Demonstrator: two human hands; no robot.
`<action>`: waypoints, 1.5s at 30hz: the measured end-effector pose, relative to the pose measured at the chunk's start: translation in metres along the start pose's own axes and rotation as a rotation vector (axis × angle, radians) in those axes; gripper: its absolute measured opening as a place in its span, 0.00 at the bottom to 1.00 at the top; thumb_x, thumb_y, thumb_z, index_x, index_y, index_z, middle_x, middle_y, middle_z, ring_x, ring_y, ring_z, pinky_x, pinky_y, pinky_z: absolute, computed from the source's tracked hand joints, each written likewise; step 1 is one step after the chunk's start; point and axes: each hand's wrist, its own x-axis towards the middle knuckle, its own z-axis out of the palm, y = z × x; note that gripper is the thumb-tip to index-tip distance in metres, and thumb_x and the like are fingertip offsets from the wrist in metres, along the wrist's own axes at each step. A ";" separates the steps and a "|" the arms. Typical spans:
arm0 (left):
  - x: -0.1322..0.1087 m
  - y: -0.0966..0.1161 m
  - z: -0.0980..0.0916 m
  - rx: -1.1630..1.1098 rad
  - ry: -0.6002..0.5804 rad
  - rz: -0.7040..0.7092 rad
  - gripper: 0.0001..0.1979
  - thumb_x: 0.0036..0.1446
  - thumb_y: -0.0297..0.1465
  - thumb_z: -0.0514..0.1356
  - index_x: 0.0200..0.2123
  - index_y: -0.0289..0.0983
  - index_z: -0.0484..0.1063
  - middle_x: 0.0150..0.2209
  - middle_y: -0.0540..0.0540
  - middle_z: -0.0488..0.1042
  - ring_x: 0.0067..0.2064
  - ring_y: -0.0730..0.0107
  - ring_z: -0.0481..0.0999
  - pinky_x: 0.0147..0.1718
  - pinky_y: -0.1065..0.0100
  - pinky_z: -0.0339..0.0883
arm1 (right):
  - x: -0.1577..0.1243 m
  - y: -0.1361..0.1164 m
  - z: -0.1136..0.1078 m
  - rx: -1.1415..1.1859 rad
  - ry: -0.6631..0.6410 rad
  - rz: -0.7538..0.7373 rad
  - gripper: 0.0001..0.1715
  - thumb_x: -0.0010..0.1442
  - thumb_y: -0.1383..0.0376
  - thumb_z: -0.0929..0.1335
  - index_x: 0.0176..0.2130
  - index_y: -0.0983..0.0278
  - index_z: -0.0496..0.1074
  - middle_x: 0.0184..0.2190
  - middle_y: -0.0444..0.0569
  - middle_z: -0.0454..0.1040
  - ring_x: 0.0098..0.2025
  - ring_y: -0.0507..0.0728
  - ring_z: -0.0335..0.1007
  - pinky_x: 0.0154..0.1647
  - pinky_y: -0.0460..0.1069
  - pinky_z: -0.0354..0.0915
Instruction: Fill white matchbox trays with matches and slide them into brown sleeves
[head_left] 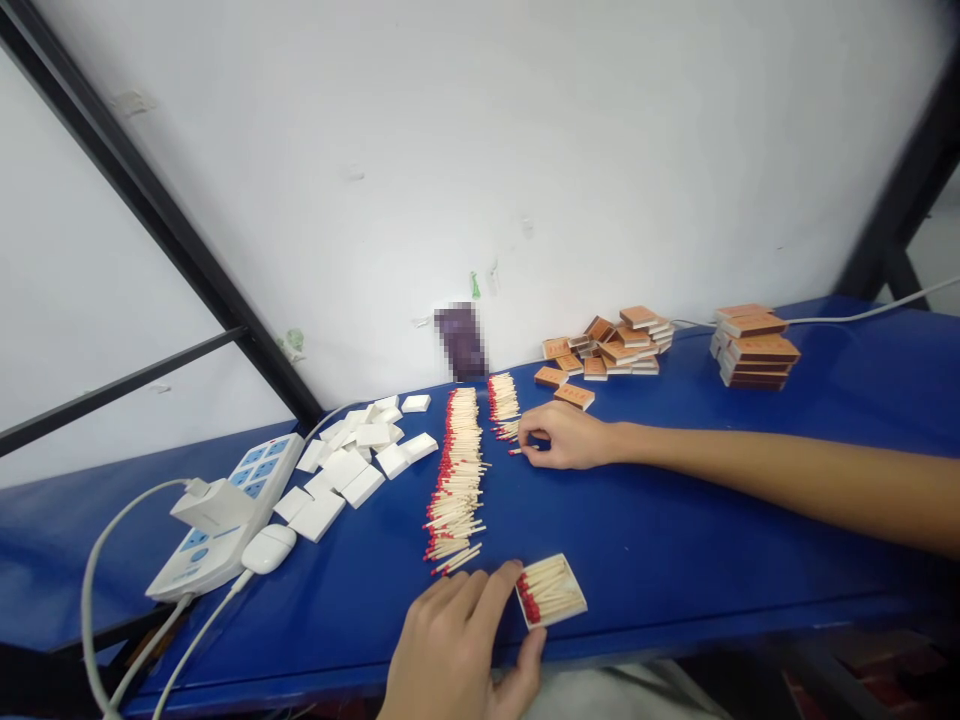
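At the front edge of the blue table, my left hand [457,635] grips a small white matchbox tray [577,598] between thumb and fingers. Red-headed matches [544,590] lie side by side inside the tray. My right hand [571,436] is further back, its thumb and forefinger pinched on a single match [514,451] at the tabletop. Just behind those fingertips is a short row of matches [503,397]. A long row of matches [461,450], heads to the left, runs from near the wall towards my left hand.
White empty-looking trays [345,468] are heaped on the left, beside a power strip [259,480] with a charger, a white case [268,548] and cables. Orange matchbox sleeves [619,350] lie scattered at the back, with more stacked [757,350] on the right. A pixelated dark object [463,342] stands against the wall.
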 end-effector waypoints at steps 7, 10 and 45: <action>-0.001 -0.001 0.001 -0.004 -0.021 -0.001 0.18 0.62 0.34 0.58 0.55 0.39 0.64 0.36 0.46 0.78 0.33 0.60 0.79 0.31 0.61 0.76 | 0.003 0.010 0.003 0.100 -0.010 0.071 0.04 0.53 0.70 0.67 0.29 0.66 0.73 0.21 0.41 0.68 0.23 0.50 0.60 0.27 0.45 0.53; 0.000 -0.001 0.001 0.001 -0.003 0.006 0.17 0.63 0.34 0.57 0.55 0.39 0.65 0.35 0.46 0.78 0.32 0.60 0.79 0.31 0.61 0.76 | 0.003 0.012 0.004 0.050 0.016 0.072 0.02 0.52 0.70 0.67 0.28 0.65 0.71 0.22 0.41 0.67 0.24 0.50 0.59 0.28 0.46 0.53; 0.005 0.004 -0.002 0.021 0.034 0.019 0.15 0.66 0.36 0.53 0.53 0.38 0.66 0.32 0.46 0.77 0.29 0.61 0.79 0.28 0.64 0.74 | -0.001 0.008 0.007 -0.152 0.070 0.052 0.07 0.61 0.69 0.64 0.33 0.65 0.71 0.33 0.48 0.70 0.32 0.53 0.64 0.35 0.48 0.56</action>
